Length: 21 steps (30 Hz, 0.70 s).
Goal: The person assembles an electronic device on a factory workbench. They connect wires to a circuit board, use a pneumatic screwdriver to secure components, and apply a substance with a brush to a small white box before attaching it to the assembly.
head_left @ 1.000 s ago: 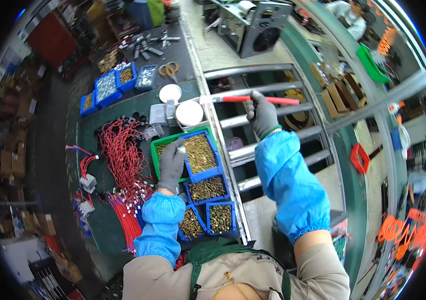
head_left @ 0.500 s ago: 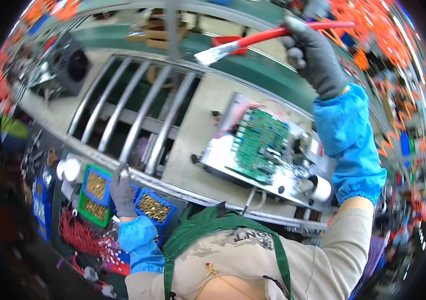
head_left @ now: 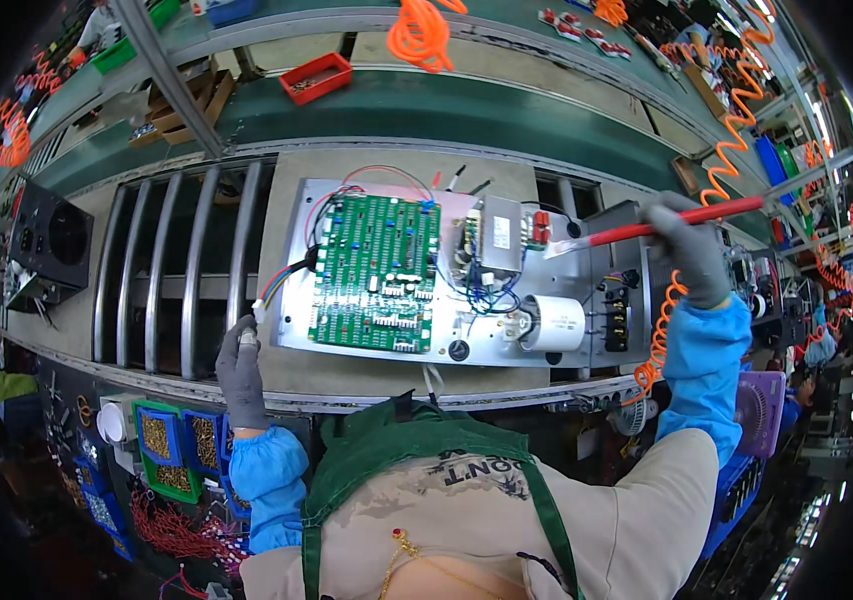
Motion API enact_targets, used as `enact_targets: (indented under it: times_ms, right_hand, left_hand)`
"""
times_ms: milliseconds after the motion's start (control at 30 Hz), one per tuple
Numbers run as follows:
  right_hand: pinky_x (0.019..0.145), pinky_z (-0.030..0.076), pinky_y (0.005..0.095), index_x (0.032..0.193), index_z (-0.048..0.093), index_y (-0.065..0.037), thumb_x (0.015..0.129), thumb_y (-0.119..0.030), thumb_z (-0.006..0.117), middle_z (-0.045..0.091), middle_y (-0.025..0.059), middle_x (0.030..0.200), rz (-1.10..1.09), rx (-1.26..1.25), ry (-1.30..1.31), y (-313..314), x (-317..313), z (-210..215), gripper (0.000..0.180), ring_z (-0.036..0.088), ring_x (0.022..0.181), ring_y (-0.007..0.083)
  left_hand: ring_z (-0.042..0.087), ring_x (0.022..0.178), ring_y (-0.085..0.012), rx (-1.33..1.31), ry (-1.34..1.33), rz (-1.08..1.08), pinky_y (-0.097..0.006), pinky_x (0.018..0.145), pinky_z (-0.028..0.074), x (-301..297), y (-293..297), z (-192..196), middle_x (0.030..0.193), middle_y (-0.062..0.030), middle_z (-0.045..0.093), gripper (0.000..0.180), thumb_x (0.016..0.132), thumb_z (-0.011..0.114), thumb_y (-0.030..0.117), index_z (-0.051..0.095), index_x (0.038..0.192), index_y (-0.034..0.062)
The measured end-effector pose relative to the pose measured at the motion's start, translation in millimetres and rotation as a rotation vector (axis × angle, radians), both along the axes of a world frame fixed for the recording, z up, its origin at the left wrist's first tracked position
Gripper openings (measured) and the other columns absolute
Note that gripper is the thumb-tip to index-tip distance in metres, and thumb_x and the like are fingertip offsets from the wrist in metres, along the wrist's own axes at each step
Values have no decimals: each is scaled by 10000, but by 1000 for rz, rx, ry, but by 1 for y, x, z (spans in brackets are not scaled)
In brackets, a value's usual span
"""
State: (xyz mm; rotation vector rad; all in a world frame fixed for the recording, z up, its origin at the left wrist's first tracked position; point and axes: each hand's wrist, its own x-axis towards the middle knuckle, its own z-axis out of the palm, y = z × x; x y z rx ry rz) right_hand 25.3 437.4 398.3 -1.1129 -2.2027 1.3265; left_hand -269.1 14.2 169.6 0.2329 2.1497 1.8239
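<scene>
Heads up, your right hand (head_left: 689,258) has its gloved fingers wrapped tight around the red handle of a brush (head_left: 647,232), whose pale bristle end points left and hovers right by the small transformer (head_left: 495,238) on the metal chassis plate (head_left: 292,300). Your left hand (head_left: 242,365) sits at the plate's lower left corner, fingers curled up near the bundle of coloured wires (head_left: 282,280) that runs into the green circuit board (head_left: 377,272); I can't tell if it's actually pinching anything or just resting against the edge. My guess at the main risk: the bristles are close to the thin blue and red leads around the transformer, so a sweep that's too firm could snag one and tug it loose from its connector. Same goes for the white cylindrical capacitor (head_left: 552,322) just below, where the wiring looks loose. The other thing is the left hand, because if it pushes or drags at that corner, the plate could slide on the tabletop (head_left: 387,372) and the brush would land somewhere you didn't mean it to. Also watch the orange coiled hose (head_left: 665,330) hanging next to your right sleeve; it looks near enough to catch your wrist and jerk the brush off line.
</scene>
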Motion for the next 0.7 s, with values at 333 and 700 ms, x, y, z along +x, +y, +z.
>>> enact_targets:
  times_ms: [333,700]
  right_hand:
    - [504,404,220,825,639,-25,822,-172,623,550,-18,643,242,-2,-129,-12,-27,-60,148,518,582,49]
    - [546,451,275,782,639,-4,779,-108,610,587,69,649,169,269,-334,-7,-8,-52,108,556,586,125]
  left_hand:
    - [539,945,-117,-147,18,-50,-241,822,424,15,19,-4,1076,-82,617,323,904,515,103,593,1184,-37]
    - [540,911,-126,-157,-25,-33,-237,801,419,13,15,-13,1052,-76,616,339,889,493,91,592,1193,-23]
